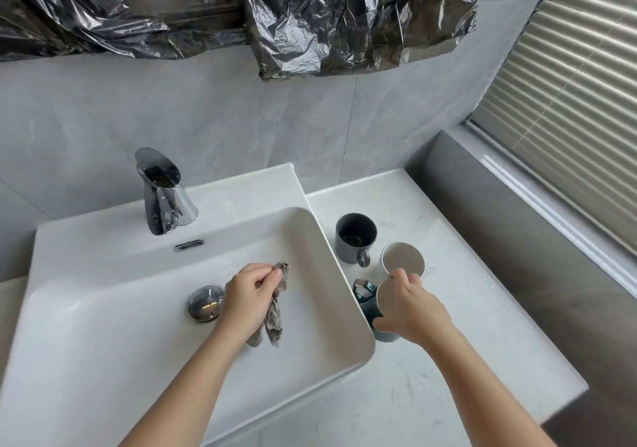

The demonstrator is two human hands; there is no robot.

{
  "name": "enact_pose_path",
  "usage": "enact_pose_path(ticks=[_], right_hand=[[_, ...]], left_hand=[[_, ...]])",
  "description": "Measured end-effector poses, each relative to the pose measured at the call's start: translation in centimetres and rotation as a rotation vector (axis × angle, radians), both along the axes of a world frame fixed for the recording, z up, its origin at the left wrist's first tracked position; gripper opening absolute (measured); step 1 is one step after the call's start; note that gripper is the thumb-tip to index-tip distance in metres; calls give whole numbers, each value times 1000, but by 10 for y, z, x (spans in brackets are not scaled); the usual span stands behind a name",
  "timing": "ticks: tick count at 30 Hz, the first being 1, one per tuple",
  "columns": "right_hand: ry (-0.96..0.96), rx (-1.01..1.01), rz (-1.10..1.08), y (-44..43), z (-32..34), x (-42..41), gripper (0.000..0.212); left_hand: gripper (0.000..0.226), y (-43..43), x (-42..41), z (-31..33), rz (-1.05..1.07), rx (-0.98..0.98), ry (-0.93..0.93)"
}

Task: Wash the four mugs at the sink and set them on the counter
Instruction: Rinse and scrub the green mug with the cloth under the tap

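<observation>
Both forearms reach in from the bottom edge, angled up toward the middle.

Left hand point(248, 300): over the sink point(103, 343) basin, back of the hand up, fingers point(263, 270) curled and pinching the top of a grey cloth point(274, 322). The rest of the cloth hangs below the hand toward the basin floor.

Right hand point(413, 312): over the tabletop point(465, 308) just right of the sink rim, clamped on a teal mug point(365, 308), thumb low on its side, fingers point(401, 274) over the pale round face. The mug is tilted with its handle toward the sink. Can't tell if it touches the tabletop.

White mug point(403, 260): on the tabletop just behind the teal one, about touching the right fingertips.

Dark grey mug point(355, 236): upright, further back and nearer the sink, handle toward the camera, apart from the white one.

Only three mugs in view.

Chrome drain plug point(205, 302) is beside the left hand. Chrome tap point(162, 191) is at the back of the sink. Grey tiled wall behind, crumpled black plastic sheet point(310, 15) hung across the top, blinds point(568, 84) far right.
</observation>
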State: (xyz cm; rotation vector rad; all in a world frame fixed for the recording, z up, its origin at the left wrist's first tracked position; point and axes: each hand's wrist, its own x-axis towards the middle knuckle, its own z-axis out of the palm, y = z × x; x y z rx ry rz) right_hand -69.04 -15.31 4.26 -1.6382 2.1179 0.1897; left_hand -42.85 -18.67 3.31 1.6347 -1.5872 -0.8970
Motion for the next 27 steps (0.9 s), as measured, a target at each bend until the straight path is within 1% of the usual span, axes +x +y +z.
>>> enact_pose_path(ticks=[4, 7, 9, 13, 17, 20, 21, 22, 24, 25, 26, 27], right_hand=[[33, 5, -21, 7, -23, 0, 73], [33, -31, -61, 10, -37, 1, 79], [36, -56, -82, 10, -41, 2, 77], [62, -88, -99, 8, -44, 4, 71], [28, -89, -101, 8, -45, 5, 77], [39, -106, -146, 13, -33, 7, 75], [62, -176, -151, 14, -26, 11, 71], [62, -299, -136, 15, -21, 18, 65], [-25, -617, -46, 19, -14, 41, 50], [-76, -735, 6, 23, -13, 58, 44], [-124, -790, 64, 27, -13, 78, 40], [-168, -796, 132, 32, -14, 100, 39]], left_hand=[[36, 1, 5, -4, -7, 5, 15], [35, 3, 8, -6, -12, 9, 19], [32, 3, 9, -8, -15, 2, 17], [30, 3, 12, -8, -18, -15, 24], [30, 7, 14, -8, -9, -10, 50], [31, 11, 17, -4, 1, -15, 65], [31, 13, 18, -2, 7, -22, 74], [31, 15, 21, 1, 16, -31, 82], [30, 20, 27, 6, 37, -45, 89], [29, 24, 31, 9, 44, -46, 96], [27, 29, 36, 13, 55, -46, 103], [25, 34, 42, 17, 70, -45, 109]])
